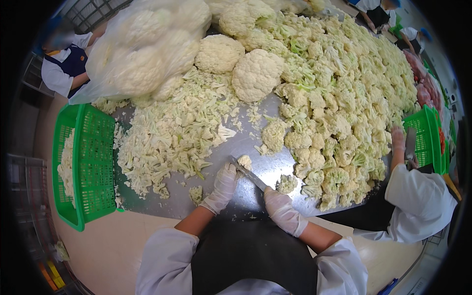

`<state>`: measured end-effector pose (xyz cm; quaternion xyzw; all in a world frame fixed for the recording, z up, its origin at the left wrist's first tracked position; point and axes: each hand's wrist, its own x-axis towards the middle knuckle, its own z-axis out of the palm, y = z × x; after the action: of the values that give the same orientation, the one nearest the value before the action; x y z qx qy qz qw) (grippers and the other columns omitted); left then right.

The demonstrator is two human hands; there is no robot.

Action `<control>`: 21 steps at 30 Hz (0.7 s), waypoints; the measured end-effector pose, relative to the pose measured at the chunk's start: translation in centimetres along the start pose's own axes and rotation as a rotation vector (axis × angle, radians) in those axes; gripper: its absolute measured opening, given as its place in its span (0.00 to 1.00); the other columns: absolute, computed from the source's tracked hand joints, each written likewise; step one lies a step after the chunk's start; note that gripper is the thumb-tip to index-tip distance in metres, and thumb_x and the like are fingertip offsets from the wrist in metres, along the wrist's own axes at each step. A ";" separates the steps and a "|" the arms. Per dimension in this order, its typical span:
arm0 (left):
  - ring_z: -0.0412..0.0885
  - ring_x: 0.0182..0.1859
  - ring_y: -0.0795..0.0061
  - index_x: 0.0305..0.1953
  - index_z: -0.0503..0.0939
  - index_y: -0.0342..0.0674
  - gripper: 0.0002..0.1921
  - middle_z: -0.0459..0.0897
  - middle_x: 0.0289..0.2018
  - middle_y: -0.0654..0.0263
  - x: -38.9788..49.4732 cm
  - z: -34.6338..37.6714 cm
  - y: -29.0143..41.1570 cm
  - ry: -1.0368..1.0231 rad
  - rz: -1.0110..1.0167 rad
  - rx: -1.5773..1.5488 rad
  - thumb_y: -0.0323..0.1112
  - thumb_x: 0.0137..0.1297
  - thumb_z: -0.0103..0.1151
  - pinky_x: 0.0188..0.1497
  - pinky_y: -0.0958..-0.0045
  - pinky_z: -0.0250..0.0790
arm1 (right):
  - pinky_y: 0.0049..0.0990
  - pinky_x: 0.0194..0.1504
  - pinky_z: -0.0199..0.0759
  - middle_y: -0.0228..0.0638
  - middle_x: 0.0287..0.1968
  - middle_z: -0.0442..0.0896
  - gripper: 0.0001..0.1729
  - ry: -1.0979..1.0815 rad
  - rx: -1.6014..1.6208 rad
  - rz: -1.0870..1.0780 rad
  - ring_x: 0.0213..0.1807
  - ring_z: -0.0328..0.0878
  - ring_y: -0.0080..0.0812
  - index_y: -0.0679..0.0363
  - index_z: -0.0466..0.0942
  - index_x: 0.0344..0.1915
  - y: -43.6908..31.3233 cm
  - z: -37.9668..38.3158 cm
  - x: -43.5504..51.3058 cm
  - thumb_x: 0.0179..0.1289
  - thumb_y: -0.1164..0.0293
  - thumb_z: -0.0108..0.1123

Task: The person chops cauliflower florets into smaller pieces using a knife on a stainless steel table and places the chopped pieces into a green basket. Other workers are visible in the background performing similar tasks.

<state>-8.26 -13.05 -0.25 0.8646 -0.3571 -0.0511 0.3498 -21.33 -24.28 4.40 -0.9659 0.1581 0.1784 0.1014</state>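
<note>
My right hand (282, 210), in a thin translucent glove, grips the handle of a knife (250, 176) whose blade slants up to the left. My left hand (224, 186), gloved as well, has its fingers curled around a small cauliflower floret (245, 161) at the blade; the blade and fingers hide part of it. Right of the knife lies a loose floret (286, 183). Another small floret (196, 194) rests left of my left wrist. Trimmed cauliflower stems and scraps (166, 136) spread over the left of the metal table (228, 206).
Cut florets (339, 110) are heaped on the right. Whole cauliflower heads (258, 75) sit ahead, beside a clear plastic bag (147, 51) of more heads. A green basket (94, 162) stands at the left edge. A co-worker's sleeve (420, 202) and knife (410, 143) are close on the right.
</note>
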 end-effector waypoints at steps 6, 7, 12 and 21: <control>0.66 0.48 0.58 0.40 0.70 0.37 0.17 0.69 0.42 0.55 -0.1 -0.1 1.6 -0.013 0.052 0.185 0.35 0.47 0.57 0.50 0.56 0.56 | 0.36 0.19 0.68 0.45 0.18 0.75 0.15 0.079 0.382 -0.084 0.18 0.73 0.45 0.60 0.69 0.42 1.9 -1.0 0.5 0.58 0.65 0.48; 0.63 0.52 0.59 0.41 0.70 0.38 0.18 0.68 0.45 0.55 0.0 0.3 1.8 0.047 0.130 0.231 0.36 0.47 0.57 0.53 0.55 0.53 | 0.37 0.21 0.68 0.45 0.19 0.75 0.15 0.138 0.407 -0.009 0.19 0.74 0.46 0.60 0.69 0.41 2.3 -1.1 -0.1 0.57 0.64 0.48; 0.66 0.49 0.60 0.36 0.71 0.40 0.14 0.69 0.45 0.59 1.2 1.3 0.4 0.042 0.510 0.442 0.34 0.45 0.58 0.51 0.56 0.58 | 0.38 0.20 0.66 0.47 0.16 0.73 0.14 0.338 0.560 0.167 0.18 0.72 0.48 0.62 0.71 0.38 4.9 -1.5 -2.1 0.55 0.64 0.52; 0.71 0.38 0.64 0.33 0.72 0.40 0.14 0.71 0.35 0.63 0.4 -1.3 -1.2 0.018 0.440 0.232 0.32 0.42 0.61 0.39 0.67 0.66 | 0.40 0.24 0.67 0.46 0.18 0.74 0.10 0.128 0.437 -0.015 0.21 0.73 0.48 0.60 0.69 0.30 3.5 -0.7 -2.5 0.55 0.64 0.51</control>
<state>-6.87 -11.96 0.04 0.8009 -0.5370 0.0755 0.2539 -24.53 -27.01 5.52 -0.9314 0.1917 0.0775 0.2995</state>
